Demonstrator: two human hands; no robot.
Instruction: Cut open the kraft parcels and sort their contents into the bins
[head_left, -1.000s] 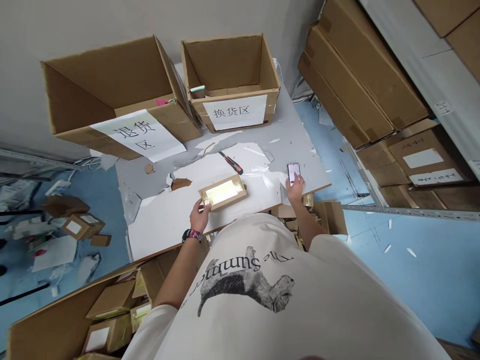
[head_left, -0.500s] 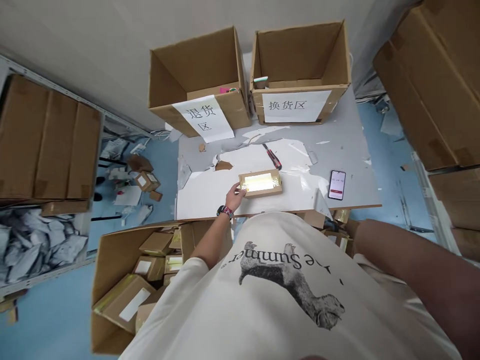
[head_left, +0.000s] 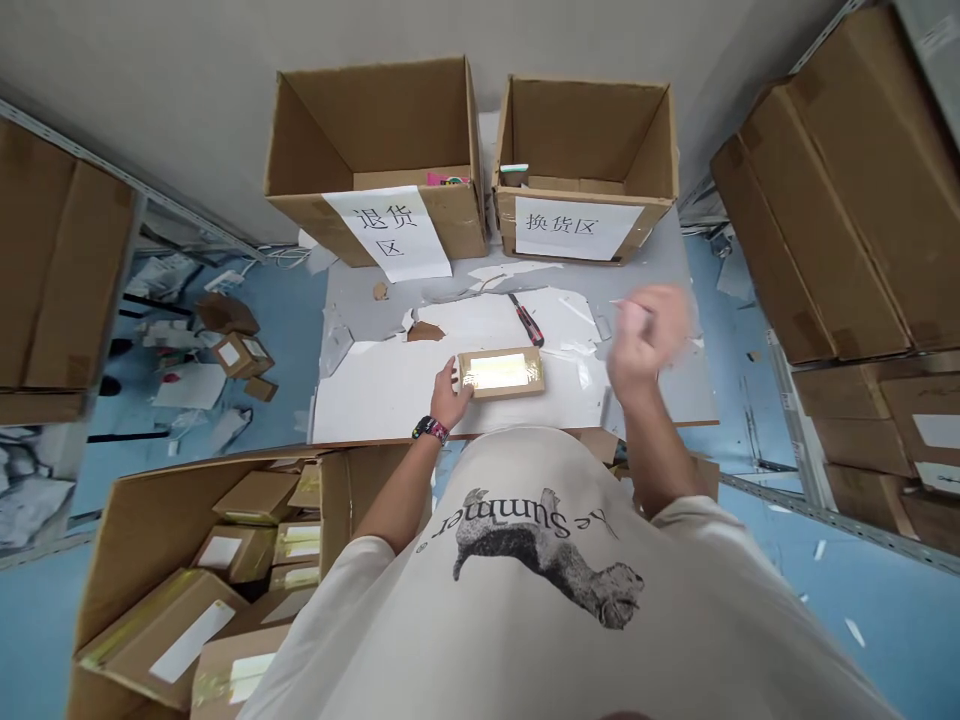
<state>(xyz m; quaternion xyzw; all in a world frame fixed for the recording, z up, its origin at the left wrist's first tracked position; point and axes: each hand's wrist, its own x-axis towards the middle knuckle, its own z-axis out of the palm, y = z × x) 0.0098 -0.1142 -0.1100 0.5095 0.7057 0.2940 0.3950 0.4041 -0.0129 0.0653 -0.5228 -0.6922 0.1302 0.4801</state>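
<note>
Left hand [head_left: 450,402] grip clamped on left end of taped box [head_left: 501,374], near tabletop [head_left: 367,395] front edge. Right hand [head_left: 646,340] raised, blurred, grip can't tell. Utility knife [head_left: 528,322] just behind box; left carton [head_left: 382,115], right carton [head_left: 585,130] farther back.

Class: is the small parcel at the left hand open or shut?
Shut: the cardboard parcel has its top flat and no flap raised, with shiny tape across it.

Off-white T-shirt [head_left: 420,640] — short sleeves [head_left: 358,582], dark "Summer" lettering [head_left: 529,514], grey animal print [head_left: 541,556], dark wristwatch [head_left: 421,427] — patterned band [head_left: 436,428]
</note>
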